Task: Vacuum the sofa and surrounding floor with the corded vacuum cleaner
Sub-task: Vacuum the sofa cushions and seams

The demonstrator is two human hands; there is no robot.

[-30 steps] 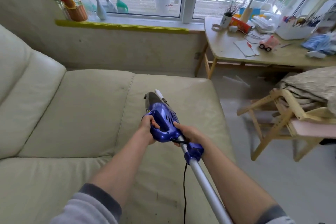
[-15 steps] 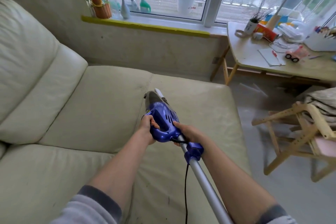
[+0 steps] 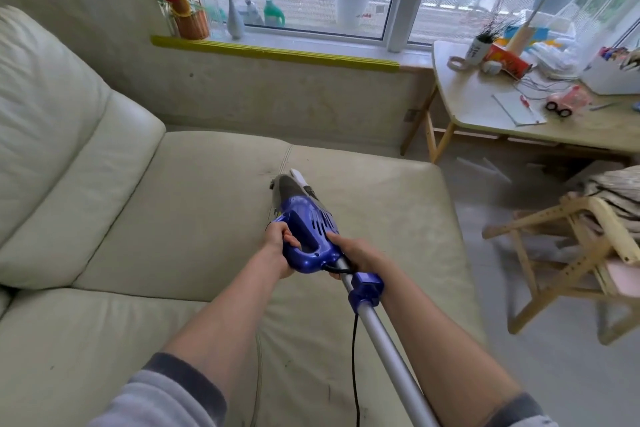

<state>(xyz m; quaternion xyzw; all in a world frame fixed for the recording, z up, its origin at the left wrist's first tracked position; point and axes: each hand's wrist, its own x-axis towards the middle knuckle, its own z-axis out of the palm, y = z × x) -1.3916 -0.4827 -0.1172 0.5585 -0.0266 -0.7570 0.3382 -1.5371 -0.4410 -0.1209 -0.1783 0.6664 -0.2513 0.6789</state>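
Both hands on the vacuum cleaner, blue motor body with grey front section, held above the sofa seat with the nose end pointing away toward the far seat cushion near the stitched seam. Left hand grips the loop handle on the left side of the blue body, fingers curled through the opening. Right hand wraps the rear of the body where the silver tube joins, fingers curled around it, thumb side up. The tube runs back down toward the camera between the forearms, with a blue collar just behind the right hand. Black power cord leaves the back of the body and hangs down beside the tube out of the bottom edge. Cannot tell if the nozzle tip touches the cushion, the body hides it. Sofa is pale cream leather, backrest at left. Grey sleeves pushed up on both forearms. Floor to the right of the sofa, light grey. Wooden chair with folded fabric on it stands on the floor at right. Wooden table at the back right with clutter, incl. a pink toy car. Windowsill with yellow edge holds a flower basket and a grey vase.
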